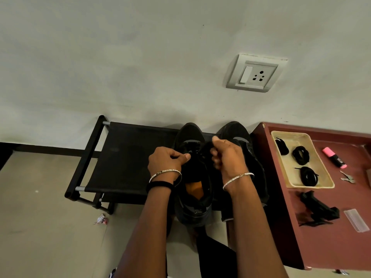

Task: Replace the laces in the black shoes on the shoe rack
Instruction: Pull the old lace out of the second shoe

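Head | left hand (pixel 166 160), right hand (pixel 226 155) pinch lace (pixel 207 147) | shoe (pixel 190 133) at rack's (pixel 124 157) right end

Your left hand (pixel 166 160) and right hand (pixel 227 155) cover the eyelets of the left shoe (pixel 191 133); the lace (pixel 207 148) they pinch melts into black. At 4 o'clock the worktop (pixel 321 247) runs off-frame.

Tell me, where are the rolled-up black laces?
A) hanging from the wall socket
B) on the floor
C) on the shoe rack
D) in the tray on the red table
D: three coiled bundles of black laces lie inside the pale tray, which sits on the red table.
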